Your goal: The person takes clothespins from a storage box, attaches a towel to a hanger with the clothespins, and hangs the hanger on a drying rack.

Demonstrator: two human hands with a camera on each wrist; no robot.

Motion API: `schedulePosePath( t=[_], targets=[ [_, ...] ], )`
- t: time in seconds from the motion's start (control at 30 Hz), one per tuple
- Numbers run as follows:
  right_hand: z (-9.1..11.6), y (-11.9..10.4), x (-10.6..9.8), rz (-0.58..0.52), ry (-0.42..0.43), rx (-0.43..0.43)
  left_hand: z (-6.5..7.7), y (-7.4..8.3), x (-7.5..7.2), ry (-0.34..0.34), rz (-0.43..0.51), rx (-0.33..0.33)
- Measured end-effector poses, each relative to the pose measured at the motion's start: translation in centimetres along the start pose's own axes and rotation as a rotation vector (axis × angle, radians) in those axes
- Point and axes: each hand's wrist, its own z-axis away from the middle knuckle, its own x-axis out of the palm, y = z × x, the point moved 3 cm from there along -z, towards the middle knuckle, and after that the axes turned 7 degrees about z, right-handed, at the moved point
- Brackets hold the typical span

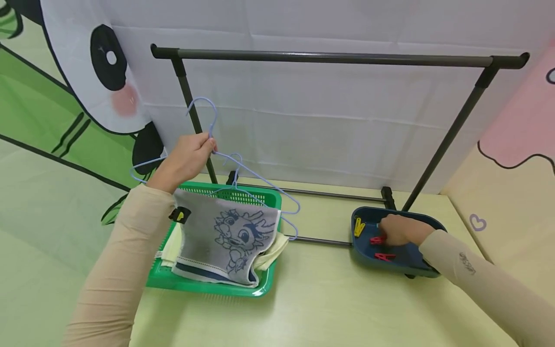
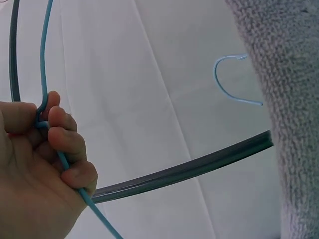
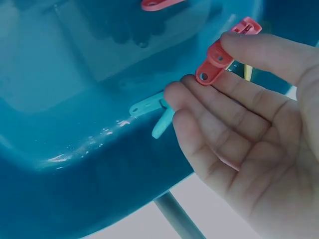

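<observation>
My left hand (image 1: 186, 156) grips a light blue hanger (image 1: 215, 115) just below its hook, over the green basket. A grey towel (image 1: 199, 231) with a blue dragon print hangs below the hanger's shoulders, in front of the basket; the left wrist view shows its edge close up. How it sits on the bar is hidden. In the dark blue tray, my right hand (image 1: 405, 230) pinches a red clothespin (image 3: 217, 59) between thumb and fingers. Beside that hand lie a second red clothespin (image 1: 385, 257), a yellow clothespin (image 1: 359, 227) and a teal clothespin (image 3: 162, 112).
The green basket (image 1: 208, 287) holds pale yellow cloth (image 1: 273, 250) and another blue hanger (image 1: 236, 179). A black rack with a high crossbar (image 1: 334, 58) stands behind. The tray (image 1: 364, 262) sits near the rack's right foot, on a pale green table (image 1: 316, 299).
</observation>
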Motion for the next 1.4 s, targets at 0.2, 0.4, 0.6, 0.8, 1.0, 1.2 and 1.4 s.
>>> schedulePosePath(
  t=[0.2,0.4,0.6,0.8,1.0,1.2,1.4],
  targets=[
    [1.0,-0.1,-0.7,-0.017,0.082,-0.054,0.2,0.5,-0.9,0.039,-0.054,0.03],
    [2.6,-0.4,-1.9,-0.064,0.141,-0.036,0.5,1.4,-1.8,0.08,-0.072,0.023],
    [4.1,-0.7,-2.8,-0.132,0.24,-0.068,0.3,2.4,-2.0,0.079,-0.075,0.029],
    [5.0,-0.3,-3.1,-0.153,0.322,-0.068,0.1,3.0,-2.0,0.101,-0.084,0.048],
    [5.7,-0.5,-3.5,-0.18,0.354,-0.066,-0.2,3.6,-2.1,0.13,-0.079,0.048],
    [6.2,-0.9,-3.7,-0.181,0.392,-0.058,-0.4,4.5,-2.6,0.178,-0.038,0.063],
    [6.3,-1.4,-4.2,-0.204,0.459,-0.061,-0.8,5.9,-2.7,0.216,-0.032,0.083]
  ],
)
